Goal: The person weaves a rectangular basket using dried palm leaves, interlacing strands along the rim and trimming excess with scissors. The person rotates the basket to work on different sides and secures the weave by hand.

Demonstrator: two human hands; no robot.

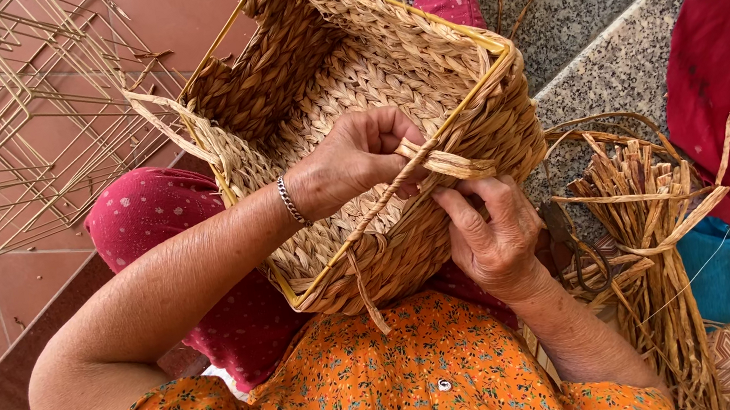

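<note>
Head view: both hands [421,197] pinching a straw strand [440,164] at the tilted basket [384,69] rim, strand lying left-right.

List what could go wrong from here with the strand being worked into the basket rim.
1. The flat straw strand, pinched between left hand and right hand, may fray or snap if pulled hard over the rim.
2. The woven basket rests tilted on the lap and could slide.
3. The loose tail hanging below might snag.
</note>
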